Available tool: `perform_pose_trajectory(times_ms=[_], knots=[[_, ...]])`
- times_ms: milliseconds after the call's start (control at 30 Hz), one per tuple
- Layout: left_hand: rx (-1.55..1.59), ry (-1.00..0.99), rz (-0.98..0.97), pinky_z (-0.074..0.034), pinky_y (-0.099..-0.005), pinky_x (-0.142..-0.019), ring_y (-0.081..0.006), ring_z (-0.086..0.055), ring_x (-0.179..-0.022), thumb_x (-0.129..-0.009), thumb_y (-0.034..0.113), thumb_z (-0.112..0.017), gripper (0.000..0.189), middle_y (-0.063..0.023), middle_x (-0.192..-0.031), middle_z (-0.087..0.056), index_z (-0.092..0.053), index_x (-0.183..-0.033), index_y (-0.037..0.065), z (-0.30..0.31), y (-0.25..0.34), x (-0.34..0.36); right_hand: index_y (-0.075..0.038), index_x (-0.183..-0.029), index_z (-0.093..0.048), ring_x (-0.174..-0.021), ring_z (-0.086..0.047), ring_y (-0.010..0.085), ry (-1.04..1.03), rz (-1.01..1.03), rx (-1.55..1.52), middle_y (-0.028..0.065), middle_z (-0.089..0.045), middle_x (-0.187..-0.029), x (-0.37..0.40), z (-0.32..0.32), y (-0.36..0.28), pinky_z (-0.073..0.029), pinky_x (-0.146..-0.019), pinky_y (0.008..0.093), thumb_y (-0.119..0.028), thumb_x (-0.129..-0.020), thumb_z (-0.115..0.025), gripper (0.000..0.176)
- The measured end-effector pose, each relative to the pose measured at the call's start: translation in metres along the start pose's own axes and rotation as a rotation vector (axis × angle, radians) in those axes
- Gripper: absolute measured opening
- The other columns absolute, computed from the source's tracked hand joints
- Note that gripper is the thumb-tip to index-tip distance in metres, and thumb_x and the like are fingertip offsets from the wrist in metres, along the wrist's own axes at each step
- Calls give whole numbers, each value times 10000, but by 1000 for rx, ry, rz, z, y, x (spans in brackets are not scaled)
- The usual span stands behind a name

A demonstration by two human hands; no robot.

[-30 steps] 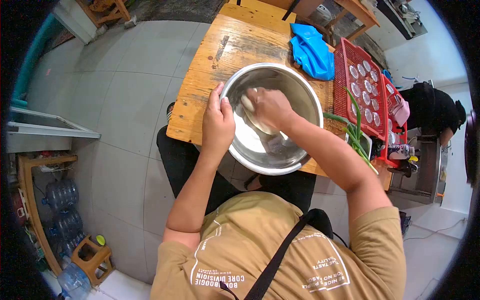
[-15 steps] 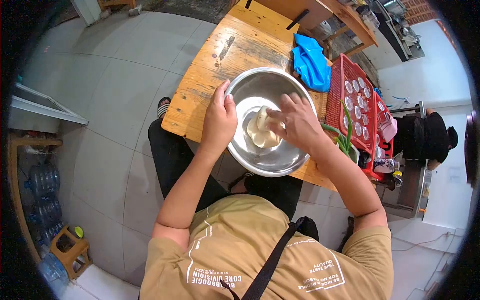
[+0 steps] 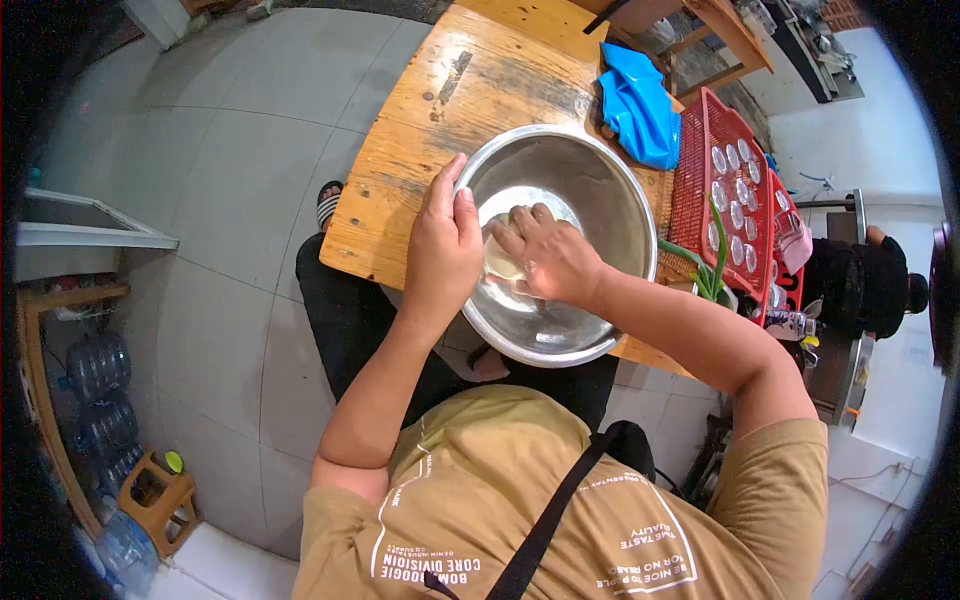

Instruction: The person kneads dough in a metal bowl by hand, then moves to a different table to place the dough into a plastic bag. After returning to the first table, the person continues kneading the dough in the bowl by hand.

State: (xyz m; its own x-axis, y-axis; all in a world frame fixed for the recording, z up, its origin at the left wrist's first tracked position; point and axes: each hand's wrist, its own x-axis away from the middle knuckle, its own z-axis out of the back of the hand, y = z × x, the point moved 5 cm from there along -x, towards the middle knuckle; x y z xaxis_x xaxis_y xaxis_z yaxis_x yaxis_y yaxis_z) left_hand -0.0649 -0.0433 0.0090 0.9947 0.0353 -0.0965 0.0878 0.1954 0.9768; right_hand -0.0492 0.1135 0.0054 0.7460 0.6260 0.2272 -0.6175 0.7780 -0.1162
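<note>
1. Your left hand (image 3: 443, 245) is resting open against the left rim of the bowl (image 3: 605, 195).
2. Your right hand (image 3: 548, 256) is covering dough (image 3: 500, 264) inside the bowl, left of centre; can't tell if it's gripping.

Tan shirt (image 3: 490, 450): "CORE DIVISION", "QUALITY", "BE NICE TO PEOPLE".

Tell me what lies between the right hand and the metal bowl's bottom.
Pale dough lies between the right hand and the metal bowl's bottom, partly hidden, as the head view shows.
</note>
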Motion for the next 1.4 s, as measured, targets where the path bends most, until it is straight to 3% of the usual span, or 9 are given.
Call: perform_pose_trajectory(times_ms=[200, 467, 633, 700, 900, 1067, 1167, 1367, 1400], knots=[[-3, 31, -52, -480, -440, -1038, -407, -581, -1262, -1059, 127, -442, 401, -280, -1381, -571, -491, -1415, -53, 1, 4, 3, -87, -1217, -604, -919, -710, 351, 207, -192, 17, 160, -668, -1052, -30, -8, 33, -586, -776, 434, -413, -907, -673, 456], [122, 93, 34, -455, -374, -1063, -289, -599, -1261, -1068, 116, -459, 379, -215, -1364, -611, -509, -1411, -37, -1, -2, 7, -43, -1231, -613, -1105, -659, 428, 303, -709, -612, 237, -673, -1226, -26, -7, 55, -526, -940, 479, -480, -917, -658, 539], [247, 232, 22, -390, -376, -1130, -281, -519, -1340, -1075, 97, -429, 410, -212, -1466, -512, -428, -1463, -34, -6, -4, 29, -44, -1304, -611, -1195, -619, 447, 381, -649, -798, 248, -687, -1203, 22, 24, 51, -491, -1023, 449, -521, -881, -708, 645], [232, 354, 36, -436, -406, -1079, -357, -569, -1277, -1067, 87, -421, 432, -269, -1416, -535, -389, -1477, -45, -8, 2, 46, 7, -1286, -601, -1189, -608, 448, 248, -198, -503, 299, -668, -1139, 44, 38, 30, -476, -1032, 472, -513, -868, -744, 683], [390, 159, -31, -354, -426, -1141, -339, -448, -1378, -1058, 139, -508, 505, -279, -1487, -420, -319, -1474, -77, -26, -8, 79, 16, -1376, -537, -1137, -609, 444, 389, -421, -94, 304, -604, -1116, 55, 69, 34, -455, -1055, 520, -545, -871, -743, 782], [314, 117, -63, -356, -427, -1146, -317, -469, -1364, -1050, 189, -543, 510, -256, -1462, -469, -375, -1453, -73, -16, -10, 18, 11, -1580, -288, -1158, -613, 523, -247, -566, -230, 387, -545, -1321, 48, 2, 14, -501, -1012, 476, -794, -895, -478, 1073], [266, 3, 16, -395, -395, -1120, -291, -523, -1326, -1060, 205, -532, 497, -235, -1419, -539, -414, -1460, -67, -19, -8, -13, 25, -1369, -567, -1081, -668, 411, -153, -501, -72, 315, -606, -1213, 42, 0, -5, -549, -900, 464, -665, -933, -562, 816], [255, -87, 59, -430, -375, -1087, -327, -563, -1321, -1074, 189, -465, 452, -263, -1400, -582, -464, -1457, -51, -30, -19, -15, -16, -1156, -675, -1013, -699, 364, -39, -223, -65, 233, -695, -1104, 20, -28, 30, -560, -846, 468, -596, -953, -565, 624], [269, -42, 51, -429, -374, -1088, -318, -564, -1318, -1077, 177, -457, 450, -257, -1408, -577, -453, -1467, -47, -27, -15, -11, -13, -1109, -703, -957, -719, 369, -98, -544, -245, 256, -718, -1012, 14, -5, 35, -557, -850, 475, -562, -965, -561, 585]])
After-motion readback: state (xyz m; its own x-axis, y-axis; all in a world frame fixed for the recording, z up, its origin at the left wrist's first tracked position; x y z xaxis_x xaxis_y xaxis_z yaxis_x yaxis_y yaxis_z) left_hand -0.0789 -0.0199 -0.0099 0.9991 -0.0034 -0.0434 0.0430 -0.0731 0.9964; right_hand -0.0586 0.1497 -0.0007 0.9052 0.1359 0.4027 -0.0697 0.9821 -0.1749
